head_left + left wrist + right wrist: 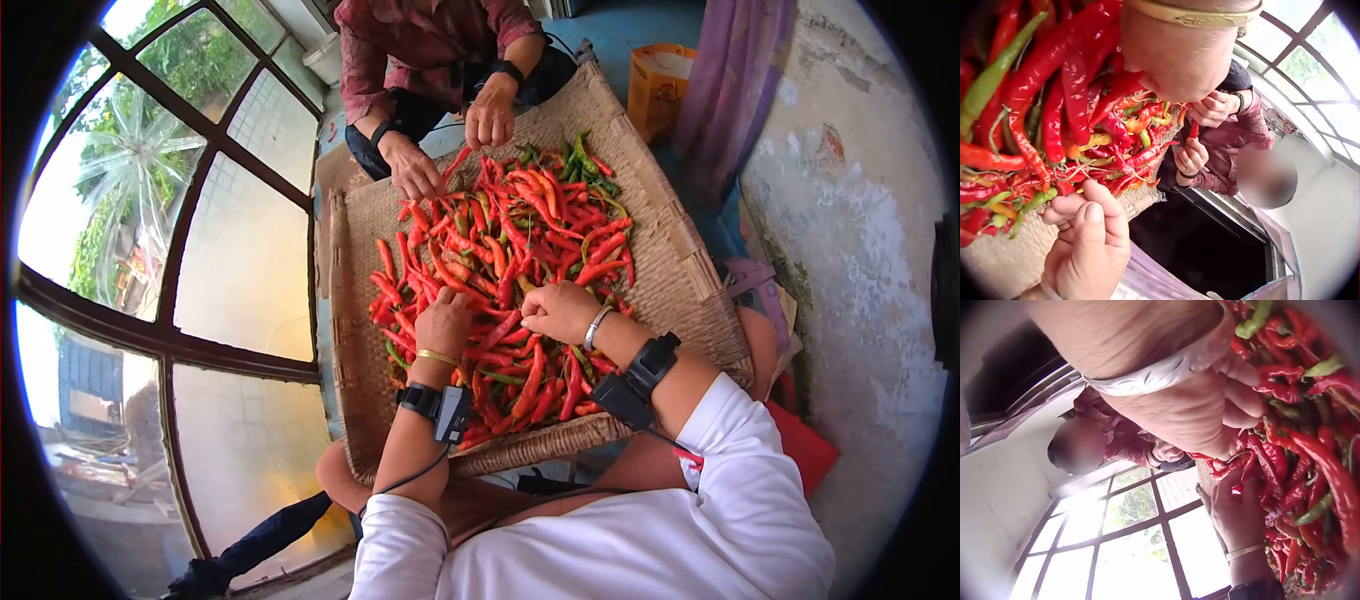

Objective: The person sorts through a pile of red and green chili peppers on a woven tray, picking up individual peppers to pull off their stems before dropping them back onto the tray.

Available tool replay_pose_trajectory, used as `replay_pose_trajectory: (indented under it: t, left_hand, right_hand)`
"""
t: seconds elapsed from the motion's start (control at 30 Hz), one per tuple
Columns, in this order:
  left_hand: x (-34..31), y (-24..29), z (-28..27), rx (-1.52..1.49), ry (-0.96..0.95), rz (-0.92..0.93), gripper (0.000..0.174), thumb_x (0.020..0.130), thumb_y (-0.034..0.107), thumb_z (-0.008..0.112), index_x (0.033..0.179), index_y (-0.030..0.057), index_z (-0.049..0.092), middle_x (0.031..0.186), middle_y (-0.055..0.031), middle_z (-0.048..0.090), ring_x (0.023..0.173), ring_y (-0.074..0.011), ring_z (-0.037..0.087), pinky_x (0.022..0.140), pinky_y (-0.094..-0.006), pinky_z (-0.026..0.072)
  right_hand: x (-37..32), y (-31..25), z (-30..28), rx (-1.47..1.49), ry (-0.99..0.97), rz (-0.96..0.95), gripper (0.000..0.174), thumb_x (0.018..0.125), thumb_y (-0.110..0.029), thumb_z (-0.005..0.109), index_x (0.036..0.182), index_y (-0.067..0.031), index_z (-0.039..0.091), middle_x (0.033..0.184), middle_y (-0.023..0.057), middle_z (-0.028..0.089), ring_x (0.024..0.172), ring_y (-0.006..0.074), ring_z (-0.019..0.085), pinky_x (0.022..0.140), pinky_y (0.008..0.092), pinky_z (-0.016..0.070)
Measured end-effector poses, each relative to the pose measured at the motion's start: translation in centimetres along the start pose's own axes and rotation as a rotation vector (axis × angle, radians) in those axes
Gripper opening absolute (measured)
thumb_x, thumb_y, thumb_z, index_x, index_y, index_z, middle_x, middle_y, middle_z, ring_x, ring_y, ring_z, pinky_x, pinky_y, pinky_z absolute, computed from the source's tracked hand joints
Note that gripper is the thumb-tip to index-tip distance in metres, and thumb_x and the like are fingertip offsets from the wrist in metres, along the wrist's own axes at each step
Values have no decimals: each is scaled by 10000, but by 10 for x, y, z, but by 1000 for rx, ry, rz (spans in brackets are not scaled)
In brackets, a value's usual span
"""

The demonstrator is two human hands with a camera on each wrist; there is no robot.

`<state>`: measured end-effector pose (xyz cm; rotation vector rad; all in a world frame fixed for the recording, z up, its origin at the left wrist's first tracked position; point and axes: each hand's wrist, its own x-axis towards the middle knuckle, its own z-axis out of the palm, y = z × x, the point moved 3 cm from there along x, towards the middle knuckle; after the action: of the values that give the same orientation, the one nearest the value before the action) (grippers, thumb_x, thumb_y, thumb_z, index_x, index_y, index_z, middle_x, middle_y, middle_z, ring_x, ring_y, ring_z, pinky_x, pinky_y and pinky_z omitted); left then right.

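Observation:
A heap of red chili peppers (510,235) with some green ones fills a woven basket tray (660,240). My left hand (443,325) is over the near left of the heap, and its fingers hold a red chili pepper (1237,489) in the right wrist view. In the left wrist view its fingers are mostly hidden behind the back of the hand. Close by, my right hand (563,312) hovers over the peppers with curled fingers. Its thumb (1092,228) lies against the index finger, and no pepper shows between them. Thin pepper stems are near its fingertips.
Across the tray sits another person, whose hands (490,112) work at the far edge of the heap with a red pepper. A paned window (240,220) is on the left. A worn wall (860,220), a purple curtain (735,75) and an orange bag (660,90) are on the right.

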<state>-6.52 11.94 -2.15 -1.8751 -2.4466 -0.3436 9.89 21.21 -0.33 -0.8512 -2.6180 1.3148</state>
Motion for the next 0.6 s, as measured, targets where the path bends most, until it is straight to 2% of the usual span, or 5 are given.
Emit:
replay_pose_trajectory:
  t: [0.23,0.3,0.4,0.53,0.6]
  left_hand:
    - [-2,26,-22,-452,156,-82,129,729,131,592,826,55,553,688,-102,590,610,-256,583,520,-321,452]
    - [-3,40,-20,-702,56,83,90,767,39,561,849,11,536,600,-62,576,524,-91,544,468,-216,422]
    - [-7,49,-15,-917,-149,-43,89,784,43,555,859,3,529,633,-9,568,561,-52,527,484,-195,424]
    - [-7,55,-14,-1364,-310,-115,125,806,132,560,864,23,547,716,2,580,564,-40,517,497,-178,423]
    - [-8,48,-3,-1318,-415,-146,138,810,155,555,851,23,554,703,1,583,538,-36,498,479,-174,408]
  right_hand:
    - [-2,-10,-1,48,79,-85,305,692,-281,604,897,-57,572,758,104,613,732,240,586,678,336,457]
    - [-2,-12,1,120,86,-94,310,696,-275,610,907,-53,563,750,107,612,722,240,587,674,330,458]
    - [-3,-12,1,354,244,-184,263,703,-225,615,876,-36,557,711,104,603,691,224,587,657,316,459]
    - [2,-2,-2,626,224,-27,182,740,-164,590,846,-21,549,648,65,579,551,142,553,524,268,445]
    - [4,2,-3,774,211,47,153,780,-152,557,821,-5,546,615,44,556,457,75,503,411,214,406]
